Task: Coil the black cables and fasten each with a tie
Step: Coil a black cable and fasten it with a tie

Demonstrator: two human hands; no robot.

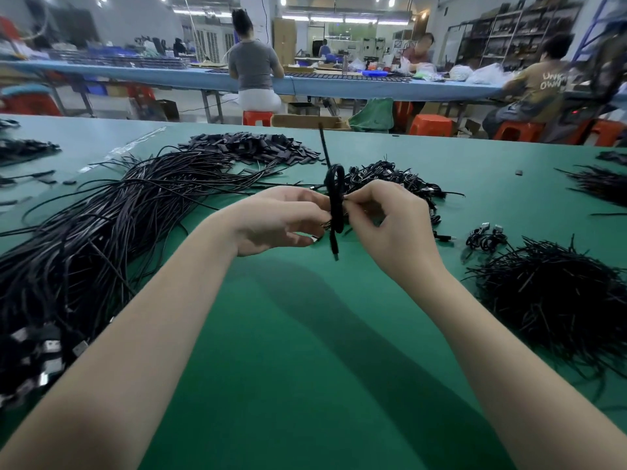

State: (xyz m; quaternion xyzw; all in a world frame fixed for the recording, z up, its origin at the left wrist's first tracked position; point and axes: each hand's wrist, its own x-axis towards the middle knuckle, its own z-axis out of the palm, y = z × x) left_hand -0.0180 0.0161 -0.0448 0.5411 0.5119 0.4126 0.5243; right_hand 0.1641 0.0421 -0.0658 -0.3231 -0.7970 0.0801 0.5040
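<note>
A black cable folded into a narrow coil [336, 198] stands upright between my hands above the green table [305, 334]. My left hand [281, 218] holds the coil from the left, fingers curled round its middle. My right hand [390, 222] pinches the coil's middle from the right, where a thin tie seems to be; the tie itself is too small to make out. One cable end sticks up above the loop, another hangs below my fingers.
A big bundle of loose black cables [84, 249] lies to the left. Tied coils [390, 181] are heaped behind my hands. A pile of black ties [559, 300] sits to the right, flat black pieces [258, 147] at the back. People sit at a far bench.
</note>
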